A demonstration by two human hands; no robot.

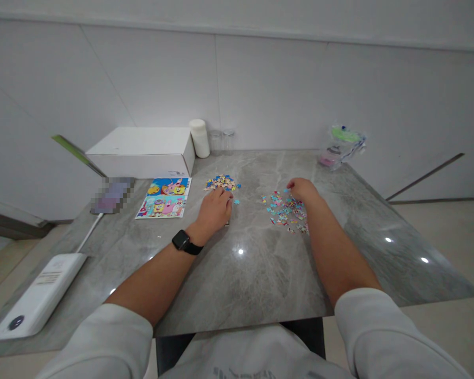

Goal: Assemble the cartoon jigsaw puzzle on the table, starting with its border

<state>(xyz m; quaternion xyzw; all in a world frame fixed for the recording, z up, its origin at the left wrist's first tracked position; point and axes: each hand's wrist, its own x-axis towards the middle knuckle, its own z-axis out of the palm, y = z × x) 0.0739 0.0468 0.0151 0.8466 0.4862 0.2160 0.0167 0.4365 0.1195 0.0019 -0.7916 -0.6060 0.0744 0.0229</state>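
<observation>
1. The things are carried by a grey counter (253, 284), smooth and glossy, streaked like marble.
2. At the back left a white cardboard box (146, 142), long and flat-topped, is set.
3. At the near left edge a white slab-shaped device (43, 295) with rounded corners is seen, a pale cable (90, 231) being led away from it.
4. Between box and left hand a glossy sheet (166, 197), printed with two bright cartoon pictures, is laid flat.
5. At the far right a crinkled, clear plastic bag (342, 145) is placed.
6. Beneath and just beside the right hand a right pile of puzzle pieces (284, 210), small, flat, knobbed and many-coloured, is loosely spread.
7. The left hand (216, 208) is held palm down, fingers bent, at the near edge of the other pile; whether anything is gripped cannot be told.
8. The right hand (302, 190) is held over the far side of its pile, fingers curled inward; whether a piece is pinched cannot be told.
9. Just beyond the left fingertips a left pile of puzzle pieces (222, 181), tan, blue and yellow, is heaped more tightly.
10. Beside the box a white, rounded bottle (199, 138) is stood upright.
11. On the left wrist a black square-faced watch (181, 240) is worn.
12. Just right of the left fingers a single blue piece (236, 202) is left flat.
</observation>
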